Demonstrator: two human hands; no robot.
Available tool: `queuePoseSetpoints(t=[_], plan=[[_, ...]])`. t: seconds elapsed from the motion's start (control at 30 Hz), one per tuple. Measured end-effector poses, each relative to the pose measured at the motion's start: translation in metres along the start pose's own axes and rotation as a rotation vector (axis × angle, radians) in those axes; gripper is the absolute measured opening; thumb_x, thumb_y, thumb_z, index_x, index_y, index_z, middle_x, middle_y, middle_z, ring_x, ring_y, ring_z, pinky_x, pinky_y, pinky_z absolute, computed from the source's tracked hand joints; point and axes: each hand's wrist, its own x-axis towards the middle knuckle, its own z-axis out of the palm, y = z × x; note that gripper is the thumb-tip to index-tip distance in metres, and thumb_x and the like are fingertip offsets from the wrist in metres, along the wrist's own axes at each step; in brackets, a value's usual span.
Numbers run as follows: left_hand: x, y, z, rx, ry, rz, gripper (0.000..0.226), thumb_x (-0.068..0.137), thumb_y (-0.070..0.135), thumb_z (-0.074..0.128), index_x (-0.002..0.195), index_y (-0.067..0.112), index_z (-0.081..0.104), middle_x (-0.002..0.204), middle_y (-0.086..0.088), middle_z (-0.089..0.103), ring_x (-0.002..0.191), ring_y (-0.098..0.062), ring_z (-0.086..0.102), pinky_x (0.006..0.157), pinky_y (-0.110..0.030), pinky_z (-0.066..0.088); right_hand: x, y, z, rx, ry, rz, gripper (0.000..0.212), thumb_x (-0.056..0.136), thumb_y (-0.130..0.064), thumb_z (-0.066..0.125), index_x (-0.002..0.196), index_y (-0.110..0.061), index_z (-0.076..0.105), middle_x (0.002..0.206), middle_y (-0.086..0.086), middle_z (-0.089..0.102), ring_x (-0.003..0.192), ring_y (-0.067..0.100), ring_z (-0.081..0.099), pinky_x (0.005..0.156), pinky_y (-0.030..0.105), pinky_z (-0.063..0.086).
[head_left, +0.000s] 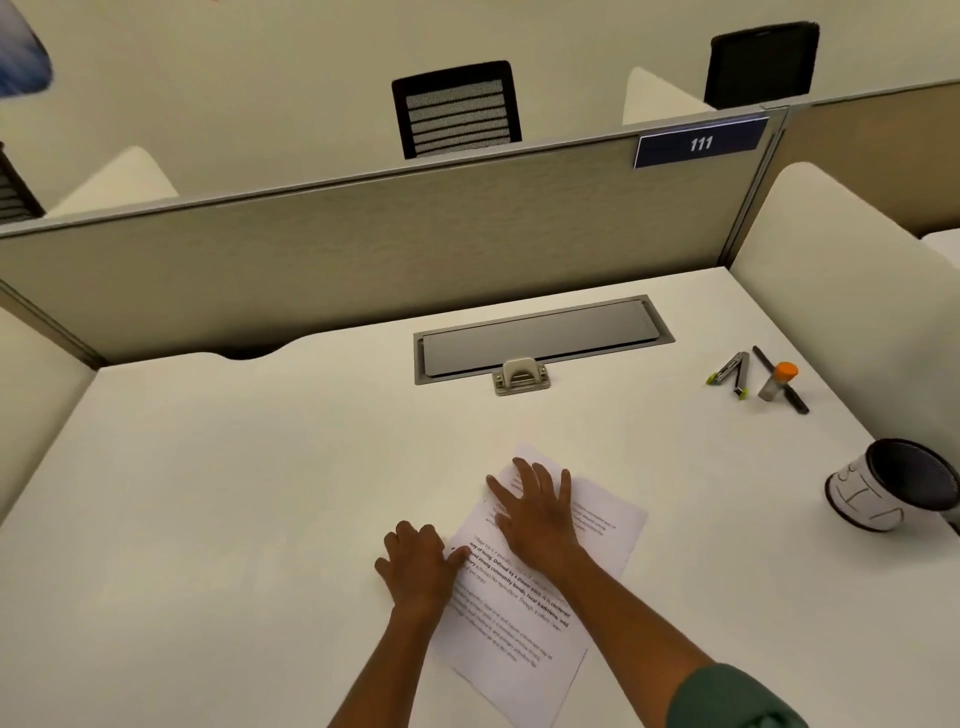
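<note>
We see a bright, even scene with a warm yellowish cast over the white desk (208, 493). The light is diffuse and from overhead: shadows are soft, faint under the left hand (418, 564) and darker beside the mesh cup (872, 499). Wide-angle bending bows the partition (363, 249) toward the edges. The printed sheet (519, 623) reads soft, and a blue blur fills the top left corner.

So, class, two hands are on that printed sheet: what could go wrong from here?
1. The right hand presses flat on the printed sheet while the left hand sits at its left edge; uneven pushing could crease or tear it.
2. The sheet lies askew on the desk, so it might slide.
3. The mesh cup lies on its side and could roll.
</note>
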Motion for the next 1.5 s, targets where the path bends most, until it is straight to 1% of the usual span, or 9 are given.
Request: queuePoseSetpoints(t=[0.07, 0.27, 0.47, 0.63, 0.87, 1.07, 1.33, 1.4, 1.5], plan=[[-0.011, -0.006, 0.004, -0.017, 0.015, -0.001, 0.045, 0.087, 0.061, 0.053, 0.104, 0.020, 0.058, 0.115, -0.001, 0.048, 0.112, -0.023, 0.043, 0.092, -0.040, 0.040, -0.017, -0.012, -0.001, 0.092, 0.055, 0.127, 0.058, 0.098, -0.048, 0.035, 0.151, -0.037, 0.013, 0.162, 0.007, 0.006, 0.147, 0.029, 0.008, 0.117, 0.058, -0.003], [-0.031, -0.010, 0.011, -0.034, 0.018, -0.052, 0.049, 0.088, 0.062, 0.051, 0.108, 0.019, 0.062, 0.115, -0.003, 0.052, 0.113, -0.024, 0.046, 0.090, -0.041, 0.040, -0.089, -0.026, -0.002, 0.436, 0.313, 0.656, 0.062, 0.092, -0.037, 0.053, 0.148, -0.022, 0.030, 0.153, 0.007, 0.026, 0.138, 0.027, 0.029, 0.114, 0.046, 0.024], [-0.042, -0.012, 0.019, -0.046, 0.029, -0.062, 0.054, 0.088, 0.064, 0.049, 0.111, 0.017, 0.063, 0.115, -0.005, 0.053, 0.112, -0.025, 0.048, 0.092, -0.042, 0.040, -0.144, -0.020, 0.004, 0.585, 0.325, 1.041, 0.070, 0.090, -0.032, 0.058, 0.149, -0.016, 0.021, 0.146, 0.011, 0.032, 0.129, 0.032, 0.033, 0.107, 0.047, 0.033], [-0.044, -0.014, 0.020, -0.057, 0.017, -0.032, 0.054, 0.088, 0.063, 0.051, 0.111, 0.016, 0.063, 0.113, -0.006, 0.053, 0.112, -0.025, 0.049, 0.092, -0.042, 0.041, -0.143, -0.029, 0.000, 0.739, 0.307, 1.079, 0.076, 0.092, -0.029, 0.057, 0.151, -0.012, 0.012, 0.143, 0.016, 0.032, 0.129, 0.035, 0.035, 0.106, 0.044, 0.034], [-0.047, -0.021, 0.017, -0.140, -0.022, 0.031, 0.042, 0.086, 0.054, 0.060, 0.107, 0.017, 0.066, 0.113, -0.006, 0.052, 0.113, -0.025, 0.049, 0.093, -0.042, 0.042, -0.134, -0.038, -0.009, 0.727, 0.226, 1.109, 0.071, 0.091, -0.033, 0.057, 0.147, -0.011, 0.020, 0.139, 0.017, 0.034, 0.123, 0.040, 0.037, 0.101, 0.044, 0.038], [-0.045, -0.022, 0.016, -0.127, -0.043, 0.043, 0.044, 0.086, 0.054, 0.060, 0.109, 0.017, 0.064, 0.116, -0.006, 0.052, 0.115, -0.025, 0.048, 0.094, -0.043, 0.043, -0.131, -0.032, -0.013, 0.836, 0.221, 1.142, 0.053, 0.088, -0.034, 0.062, 0.128, -0.005, 0.043, 0.131, 0.018, 0.039, 0.117, 0.041, 0.046, 0.095, 0.042, 0.044], [-0.047, -0.024, 0.011, -0.095, -0.052, 0.052, 0.045, 0.086, 0.056, 0.059, 0.110, 0.019, 0.065, 0.117, -0.003, 0.052, 0.115, -0.023, 0.049, 0.093, -0.040, 0.043, -0.121, -0.023, -0.017, 0.954, 0.229, 1.042, 0.061, 0.077, -0.048, 0.071, 0.122, -0.012, 0.051, 0.116, 0.008, 0.064, 0.107, 0.030, 0.061, 0.092, 0.042, 0.051], [-0.046, -0.024, 0.008, -0.100, -0.060, 0.046, 0.046, 0.084, 0.057, 0.061, 0.110, 0.020, 0.065, 0.117, -0.002, 0.053, 0.115, -0.023, 0.050, 0.094, -0.040, 0.043, -0.122, -0.015, -0.020, 1.018, 0.257, 1.040, 0.054, 0.076, -0.045, 0.075, 0.115, -0.012, 0.056, 0.110, 0.006, 0.067, 0.095, 0.026, 0.064, 0.084, 0.036, 0.054], [-0.041, -0.023, 0.003, -0.126, -0.081, 0.040, 0.046, 0.080, 0.057, 0.065, 0.108, 0.020, 0.065, 0.116, -0.001, 0.056, 0.113, -0.022, 0.051, 0.094, -0.040, 0.041, -0.121, 0.001, -0.024, 1.029, 0.260, 0.990, 0.027, 0.078, -0.032, 0.076, 0.095, -0.014, 0.066, 0.101, 0.007, 0.073, 0.076, 0.019, 0.064, 0.072, 0.029, 0.052]])
